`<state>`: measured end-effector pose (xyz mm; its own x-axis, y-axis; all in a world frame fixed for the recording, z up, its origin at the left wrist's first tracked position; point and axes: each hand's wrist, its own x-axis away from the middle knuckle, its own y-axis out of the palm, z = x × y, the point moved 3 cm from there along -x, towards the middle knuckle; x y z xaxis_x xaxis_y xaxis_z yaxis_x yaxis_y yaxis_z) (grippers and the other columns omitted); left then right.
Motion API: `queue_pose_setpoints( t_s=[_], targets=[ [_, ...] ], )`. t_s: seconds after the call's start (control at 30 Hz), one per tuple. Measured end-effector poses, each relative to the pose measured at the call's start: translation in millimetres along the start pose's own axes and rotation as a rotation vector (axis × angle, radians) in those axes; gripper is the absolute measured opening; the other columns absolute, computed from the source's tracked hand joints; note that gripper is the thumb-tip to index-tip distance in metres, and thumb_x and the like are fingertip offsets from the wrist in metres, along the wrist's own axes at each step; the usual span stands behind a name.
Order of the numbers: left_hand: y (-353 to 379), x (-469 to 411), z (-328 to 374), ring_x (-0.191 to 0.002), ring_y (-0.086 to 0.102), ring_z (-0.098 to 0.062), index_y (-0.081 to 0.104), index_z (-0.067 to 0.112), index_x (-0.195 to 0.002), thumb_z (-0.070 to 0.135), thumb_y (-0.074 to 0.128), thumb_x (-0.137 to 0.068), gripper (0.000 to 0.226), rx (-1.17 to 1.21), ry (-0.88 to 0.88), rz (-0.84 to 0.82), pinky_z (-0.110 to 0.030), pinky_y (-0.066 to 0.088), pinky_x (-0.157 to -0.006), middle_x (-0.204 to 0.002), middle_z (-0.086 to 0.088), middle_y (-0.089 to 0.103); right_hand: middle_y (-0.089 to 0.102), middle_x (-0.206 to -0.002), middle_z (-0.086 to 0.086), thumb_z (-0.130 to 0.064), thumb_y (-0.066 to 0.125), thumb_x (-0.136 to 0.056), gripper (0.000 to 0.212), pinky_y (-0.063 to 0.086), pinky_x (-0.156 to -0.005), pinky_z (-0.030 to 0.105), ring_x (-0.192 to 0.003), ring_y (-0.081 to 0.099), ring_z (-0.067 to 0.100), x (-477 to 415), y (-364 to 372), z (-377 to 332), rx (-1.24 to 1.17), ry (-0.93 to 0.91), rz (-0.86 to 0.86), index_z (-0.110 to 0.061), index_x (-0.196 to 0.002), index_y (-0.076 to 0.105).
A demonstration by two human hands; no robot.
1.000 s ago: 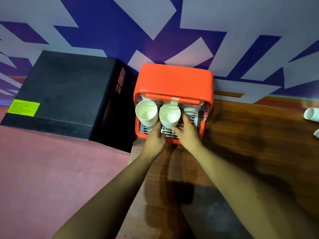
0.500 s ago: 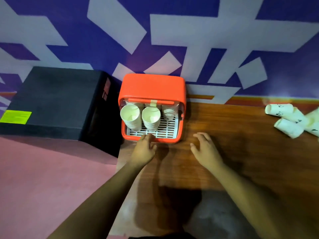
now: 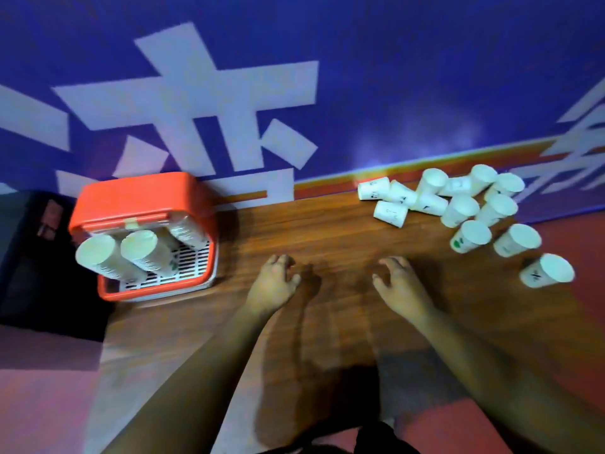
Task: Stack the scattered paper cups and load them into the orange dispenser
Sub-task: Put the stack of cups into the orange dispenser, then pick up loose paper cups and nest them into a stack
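my left hand (image 3: 273, 283) and right hand (image 3: 401, 286) hover empty, fingers loosely curled, and the scattered white paper cups (image 3: 460, 209) far right of the boxy orange plastic dispenser (image 3: 137, 198) look featherlight and crushable, so I'd grip gently near the stiffer rim

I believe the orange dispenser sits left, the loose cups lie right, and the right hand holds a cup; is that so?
Not quite: the head view shows the right hand empty. The orange dispenser does sit left, the loose cups right.

Refreshment counter (image 3: 327, 231): cup dispenser (image 3: 137, 194), lettered wall (image 3: 393, 77)
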<state>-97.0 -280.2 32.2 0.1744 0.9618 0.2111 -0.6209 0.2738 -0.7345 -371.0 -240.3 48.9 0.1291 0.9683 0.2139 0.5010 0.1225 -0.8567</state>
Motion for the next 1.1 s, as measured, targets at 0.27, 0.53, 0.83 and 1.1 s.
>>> queue_pose_setpoints(
  t_s=[0.27,0.53,0.83,1.1],
  targets=[
    [128.0,-36.1,169.9,-0.11,0.059,-0.032,0.063,0.004,-0.118,0.023,0.063,-0.093,0.032,0.03,0.041,-0.083,-0.031,0.043,-0.092,-0.117,-0.016,0.061,0.046,-0.135,0.008,-0.03,0.061,-0.091,0.041,0.041,-0.105,0.04,-0.124,0.048,0.027,-6.1,-113.4,154.4,-0.046,0.028,0.107,-0.011,-0.128,0.056],
    [203.8,-92.7,294.5,-0.119,0.053,-0.028,0.057,0.01,-0.124,0.029,0.068,-0.09,0.04,0.033,0.099,-0.174,-0.031,0.042,-0.1,-0.128,-0.012,0.052,0.055,-0.123,0.016,-0.019,0.067,-0.085,0.036,0.048,-0.093,0.043,-0.111,0.057,0.033,-27.7,-179.0,274.0,-0.107,0.195,0.223,-0.004,-0.117,0.061],
    [277.3,-161.0,344.8,-0.135,0.039,-0.036,0.035,0.002,-0.144,0.041,0.078,-0.081,0.086,-0.07,0.023,-0.148,-0.044,0.034,-0.11,-0.142,-0.02,0.04,0.038,-0.145,0.02,-0.032,0.073,-0.082,0.078,0.036,-0.107,0.045,-0.132,0.04,0.038,-52.0,-182.4,375.0,-0.156,0.398,0.158,-0.006,-0.144,0.035],
    [311.3,-189.1,337.0,-0.138,0.038,-0.037,0.034,0.017,-0.15,0.055,0.077,-0.078,0.092,-0.307,0.11,-0.082,-0.052,0.04,-0.11,-0.149,-0.016,0.04,0.033,-0.153,0.009,-0.049,0.074,-0.077,0.094,0.038,-0.11,0.04,-0.136,0.04,0.03,-71.5,-151.5,414.3,-0.149,0.409,0.101,-0.016,-0.15,0.024]
  ],
)
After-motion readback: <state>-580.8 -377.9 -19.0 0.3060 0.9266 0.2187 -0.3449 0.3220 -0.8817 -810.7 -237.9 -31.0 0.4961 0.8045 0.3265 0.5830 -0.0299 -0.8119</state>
